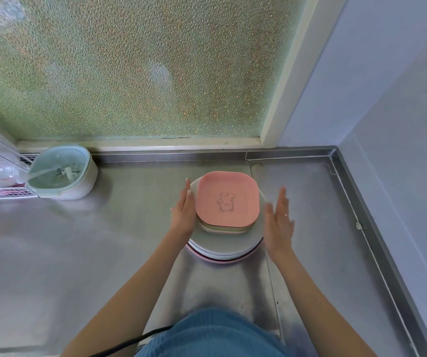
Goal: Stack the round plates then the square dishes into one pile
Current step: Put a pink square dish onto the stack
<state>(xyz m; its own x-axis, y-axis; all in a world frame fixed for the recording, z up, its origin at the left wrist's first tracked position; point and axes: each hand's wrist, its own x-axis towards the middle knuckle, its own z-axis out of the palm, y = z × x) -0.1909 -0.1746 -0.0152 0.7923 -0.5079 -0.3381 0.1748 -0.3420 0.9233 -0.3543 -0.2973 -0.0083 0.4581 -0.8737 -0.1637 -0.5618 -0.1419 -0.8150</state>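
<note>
Square dishes (227, 199) (pink topmost) sit atop round plates (222, 247); both hands' fingers (187, 194) straight, together.

A pale green strainer basket (62, 171) sits at the far left of the steel table (78, 253), beside a white wire rack (6, 193), below a frosted window (130, 65).

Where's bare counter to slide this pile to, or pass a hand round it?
Bare steel counter lies left of the pile, from the left hand to the green strainer basket. More lies behind the pink square dish up to the window sill. The right side is tighter: the right hand, then the raised counter edge.
</note>
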